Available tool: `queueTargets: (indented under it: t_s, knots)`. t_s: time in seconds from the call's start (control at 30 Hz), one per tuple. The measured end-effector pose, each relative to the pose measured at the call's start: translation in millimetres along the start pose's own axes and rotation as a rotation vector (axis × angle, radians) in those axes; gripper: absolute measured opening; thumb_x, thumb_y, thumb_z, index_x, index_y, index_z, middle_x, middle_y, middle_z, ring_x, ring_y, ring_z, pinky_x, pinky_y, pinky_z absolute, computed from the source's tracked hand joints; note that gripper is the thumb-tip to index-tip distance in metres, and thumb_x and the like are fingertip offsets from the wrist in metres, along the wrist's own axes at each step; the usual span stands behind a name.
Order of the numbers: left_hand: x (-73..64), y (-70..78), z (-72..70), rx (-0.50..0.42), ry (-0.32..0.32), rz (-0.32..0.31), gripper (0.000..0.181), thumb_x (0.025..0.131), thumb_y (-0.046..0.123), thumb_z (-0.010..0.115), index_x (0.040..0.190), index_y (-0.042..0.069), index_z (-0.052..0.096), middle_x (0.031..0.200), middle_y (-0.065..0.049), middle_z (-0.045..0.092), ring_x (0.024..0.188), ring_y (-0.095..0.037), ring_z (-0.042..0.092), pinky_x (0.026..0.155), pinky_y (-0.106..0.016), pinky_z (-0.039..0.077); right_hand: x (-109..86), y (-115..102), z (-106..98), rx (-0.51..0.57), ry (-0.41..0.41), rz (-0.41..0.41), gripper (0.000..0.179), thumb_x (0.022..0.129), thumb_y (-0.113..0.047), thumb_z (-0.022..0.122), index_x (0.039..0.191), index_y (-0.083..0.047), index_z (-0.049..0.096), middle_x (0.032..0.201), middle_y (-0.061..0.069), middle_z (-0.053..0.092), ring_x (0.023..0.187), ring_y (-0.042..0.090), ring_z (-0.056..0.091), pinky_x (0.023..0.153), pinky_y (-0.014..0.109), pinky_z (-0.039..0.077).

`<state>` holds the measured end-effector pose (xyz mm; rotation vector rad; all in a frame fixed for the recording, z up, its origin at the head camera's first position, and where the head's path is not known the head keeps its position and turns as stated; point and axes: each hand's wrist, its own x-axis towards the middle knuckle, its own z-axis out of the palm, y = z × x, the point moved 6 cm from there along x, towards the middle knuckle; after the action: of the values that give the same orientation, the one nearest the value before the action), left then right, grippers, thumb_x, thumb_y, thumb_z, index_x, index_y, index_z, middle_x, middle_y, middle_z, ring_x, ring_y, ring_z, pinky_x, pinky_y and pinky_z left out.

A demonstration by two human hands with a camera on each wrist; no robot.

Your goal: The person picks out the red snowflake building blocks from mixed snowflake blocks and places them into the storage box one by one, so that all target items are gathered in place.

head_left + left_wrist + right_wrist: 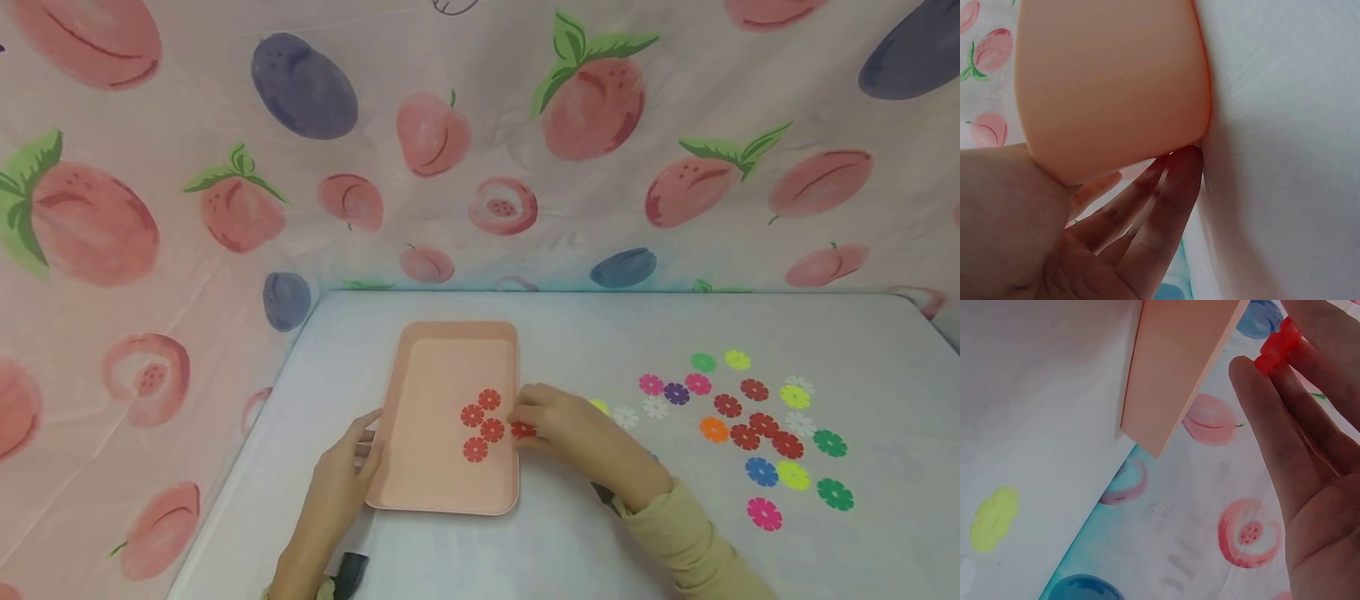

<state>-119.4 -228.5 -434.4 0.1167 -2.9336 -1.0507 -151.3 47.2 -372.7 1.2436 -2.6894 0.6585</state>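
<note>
A shallow peach-coloured tray [435, 492] lies lengthwise on the table, with several red flower-shaped plastic discs [492, 430] toward its right side. At the tray's left edge, my left hand [341, 471] holds the side: the thumb is at the rim. In the left wrist view, the fingers [1163, 206] reach to the low edge of the tray wall [1116, 94]. My right hand [558, 425], beside the tray's right rim, pinches a red disc [1277, 347] between thumb and fingers. That hand partly covers the disc in the head view.
Right of the tray, loose discs lie scattered: dark red [763, 425], orange [714, 430], green [835, 494], blue [761, 472], pink [764, 514] and several others. My right forearm partly hides some. A fruit-print cloth [585, 200] stands behind the table [585, 325].
</note>
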Motion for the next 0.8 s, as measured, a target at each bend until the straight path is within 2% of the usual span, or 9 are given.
queueTargets:
  t_s: [0.37,0.8]
  knots:
    - [0.1,-0.4,0.1,0.001,-0.007,-0.010,0.047,0.100,0.014,0.060,0.145,0.016,0.048,0.117,-0.015,0.068,0.101,-0.031,0.069,0.082,-0.042,0.060,9.3,-11.0,10.3,-0.036,-0.040,-0.033,0.026,0.078,-0.022,0.086,0.099,-0.011,0.075,0.095,-0.002,0.061,0.084,0.009,0.058,0.078,0.018,0.057]
    - [0.4,-0.5,0.1,0.010,-0.001,-0.013,0.047,0.099,0.014,0.061,0.145,0.016,0.049,0.117,-0.015,0.069,0.101,-0.031,0.069,0.082,-0.042,0.060,15.7,-18.8,21.7,-0.031,-0.108,-0.033,0.029,0.078,-0.021,0.086,0.104,-0.012,0.074,0.101,0.000,0.064,0.093,0.012,0.062,0.085,0.022,0.058]
